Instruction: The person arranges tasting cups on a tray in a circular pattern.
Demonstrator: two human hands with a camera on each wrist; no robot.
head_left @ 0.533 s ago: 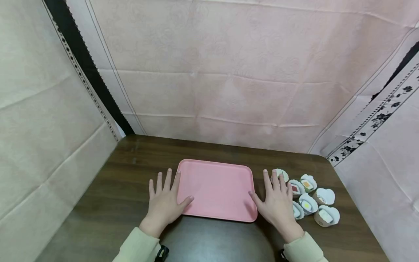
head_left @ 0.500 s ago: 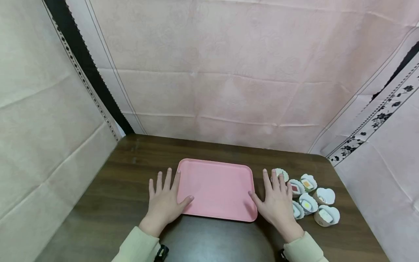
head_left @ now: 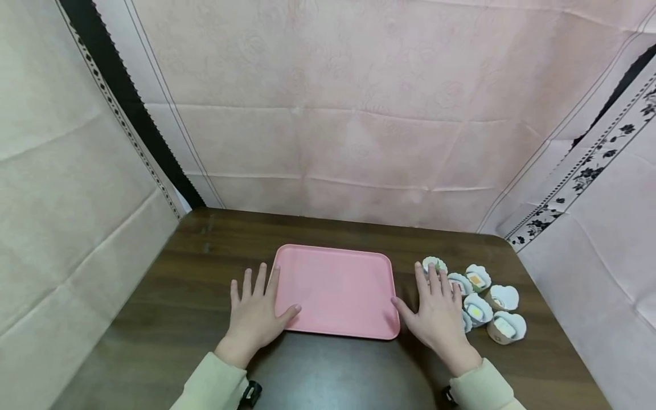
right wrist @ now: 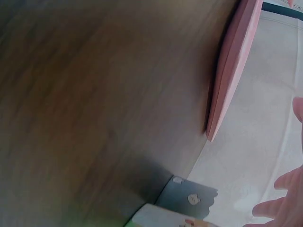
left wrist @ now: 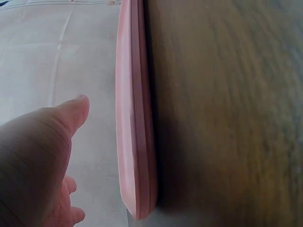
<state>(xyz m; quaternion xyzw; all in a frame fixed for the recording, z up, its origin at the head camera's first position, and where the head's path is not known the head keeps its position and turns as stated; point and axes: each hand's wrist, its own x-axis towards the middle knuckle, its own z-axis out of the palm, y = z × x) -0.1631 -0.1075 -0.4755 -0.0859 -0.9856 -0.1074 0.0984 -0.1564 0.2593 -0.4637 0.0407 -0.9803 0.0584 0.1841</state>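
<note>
A pink rectangular tray (head_left: 335,290) lies flat on the table between my hands. My left hand (head_left: 256,319) is spread at its left side, the thumb over the tray's corner in the head view. In the left wrist view, a gap shows between that thumb (left wrist: 73,111) and the tray's edge (left wrist: 135,113). My right hand (head_left: 438,319) is spread beyond the tray's right edge and holds nothing. Just past it stand several small pale cups with wavy rims, such as one cup (head_left: 506,328) and another cup (head_left: 478,310). My right fingers partly hide the nearest ones.
The dark wooden table (head_left: 215,296) has rounded far corners. Pale cloth (head_left: 328,142) hangs behind it, and more cloth (head_left: 77,228) hangs at both sides. Two cups, one greyish (right wrist: 187,196), stand near the right fingers in the right wrist view.
The head view has shifted slightly, so the tray and cups sit a little higher and further left. My right hand has drifted slightly right, away from the tray. Both hands remain spread.
</note>
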